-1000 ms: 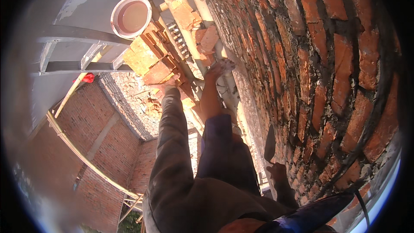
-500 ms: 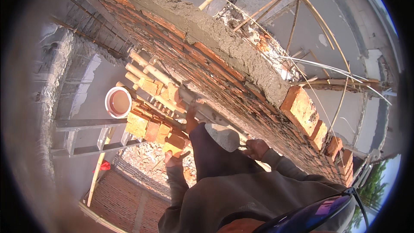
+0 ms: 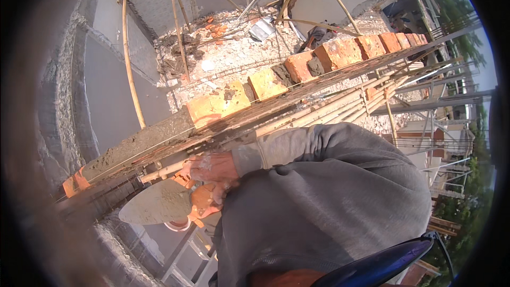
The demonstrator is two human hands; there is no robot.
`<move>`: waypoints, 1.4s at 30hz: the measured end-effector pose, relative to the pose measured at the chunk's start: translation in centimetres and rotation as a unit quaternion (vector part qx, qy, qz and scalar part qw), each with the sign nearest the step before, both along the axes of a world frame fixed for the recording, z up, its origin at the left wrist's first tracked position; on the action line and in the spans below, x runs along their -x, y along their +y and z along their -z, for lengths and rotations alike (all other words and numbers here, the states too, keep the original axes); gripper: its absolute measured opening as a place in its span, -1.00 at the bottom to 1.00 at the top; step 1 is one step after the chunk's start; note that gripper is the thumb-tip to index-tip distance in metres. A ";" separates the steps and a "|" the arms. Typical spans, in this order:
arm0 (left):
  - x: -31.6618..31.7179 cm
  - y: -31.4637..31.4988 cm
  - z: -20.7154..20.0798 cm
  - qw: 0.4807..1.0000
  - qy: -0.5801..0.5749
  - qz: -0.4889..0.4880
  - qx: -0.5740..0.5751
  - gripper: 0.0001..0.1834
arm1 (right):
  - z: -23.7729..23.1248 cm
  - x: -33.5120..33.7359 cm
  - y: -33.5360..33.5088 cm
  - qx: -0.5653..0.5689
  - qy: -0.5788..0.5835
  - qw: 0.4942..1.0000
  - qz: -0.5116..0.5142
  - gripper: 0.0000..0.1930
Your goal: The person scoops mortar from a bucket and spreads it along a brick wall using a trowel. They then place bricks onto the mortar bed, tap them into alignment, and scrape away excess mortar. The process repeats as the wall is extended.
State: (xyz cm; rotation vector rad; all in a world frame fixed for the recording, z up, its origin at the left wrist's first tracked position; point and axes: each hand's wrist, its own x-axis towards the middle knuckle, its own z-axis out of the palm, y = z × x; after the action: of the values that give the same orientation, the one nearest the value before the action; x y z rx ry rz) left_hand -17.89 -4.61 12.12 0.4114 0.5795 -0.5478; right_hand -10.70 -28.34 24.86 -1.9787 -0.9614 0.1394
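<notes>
A trowel (image 3: 156,203) with a broad grey, mortar-smeared blade points left beside the wall, its handle end at my hands. My right hand (image 3: 212,167) reaches in from the right and is closed on the handle, which is mostly hidden. Just below it, my left hand (image 3: 215,194) curls round an orange brick (image 3: 201,200), partly covered by fingers. Both hands are close together in front of the brick wall. Along its top lies a grey mortar bed (image 3: 143,141). A laid brick (image 3: 218,105) sits at that bed's right end.
Several more bricks (image 3: 337,54) run right along the wall top, and a thin string follows its edge. Bamboo poles (image 3: 319,111) lie along the near side. Below my hands are a pail (image 3: 179,225) and a metal ladder (image 3: 194,255). Rubble (image 3: 234,48) covers the ground beyond.
My view has swung round toward the wall top. The trowel and the brick, earlier held apart on either side of me, are now close together as my hands have met.
</notes>
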 end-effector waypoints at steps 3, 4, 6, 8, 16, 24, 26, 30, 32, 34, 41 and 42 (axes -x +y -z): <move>-2.2 -0.3 -1.7 0.999 -0.010 0.030 0.000 -0.22 | -1.5 0.2 -0.2 0.078 0.051 0.995 0.024 -0.39; -2.8 -0.2 -2.4 0.999 -0.014 0.036 -0.001 -0.23 | -1.9 0.3 -0.4 0.078 0.017 0.995 0.061 -0.39; -3.9 0.0 -3.8 0.999 -0.026 0.042 -0.009 -0.24 | -2.6 0.6 -0.3 0.097 -0.006 0.990 0.099 -0.38; -5.1 0.3 -5.7 0.998 -0.048 0.038 -0.024 -0.25 | -3.0 1.0 -0.3 0.093 0.013 0.985 0.142 -0.35; -9.4 4.8 -16.9 0.689 -0.506 0.136 -0.501 -0.51 | -2.9 0.3 -0.7 0.030 -0.017 0.987 0.156 -0.05; -5.4 9.6 -25.4 0.405 -0.601 0.366 -0.584 -0.44 | -3.8 3.9 2.6 0.139 -0.001 0.985 0.103 -0.24; -4.5 9.7 -25.9 0.398 -0.619 0.372 -0.566 -0.36 | -4.2 5.0 3.0 0.117 -0.040 0.986 0.114 -0.24; -3.3 7.7 -22.9 0.603 -0.524 0.298 -0.523 -0.19 | -5.7 4.9 4.8 0.157 -0.058 0.979 0.118 -0.21; -3.3 7.0 -20.8 0.642 -0.512 0.233 -0.521 -0.14 | -6.8 4.1 4.4 0.105 0.025 0.985 0.134 -0.20; -3.4 6.4 -18.8 0.733 -0.479 0.175 -0.449 -0.08 | -7.6 1.9 2.9 0.089 0.099 0.988 0.076 -0.15; -9.2 9.8 -16.8 0.677 -0.527 0.219 -0.465 -0.07 | -5.6 -1.6 1.1 -0.103 -0.082 0.991 0.019 -0.18; -10.2 10.3 -16.9 0.637 -0.558 0.231 -0.480 -0.15 | -5.2 -1.7 1.6 -0.148 -0.139 0.979 0.034 -0.20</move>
State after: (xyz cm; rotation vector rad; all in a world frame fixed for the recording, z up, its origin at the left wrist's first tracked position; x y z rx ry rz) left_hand -7.70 5.65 28.99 1.8080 -0.5703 -0.3079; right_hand -8.95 -26.75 30.10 -1.7792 -1.0225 -0.3111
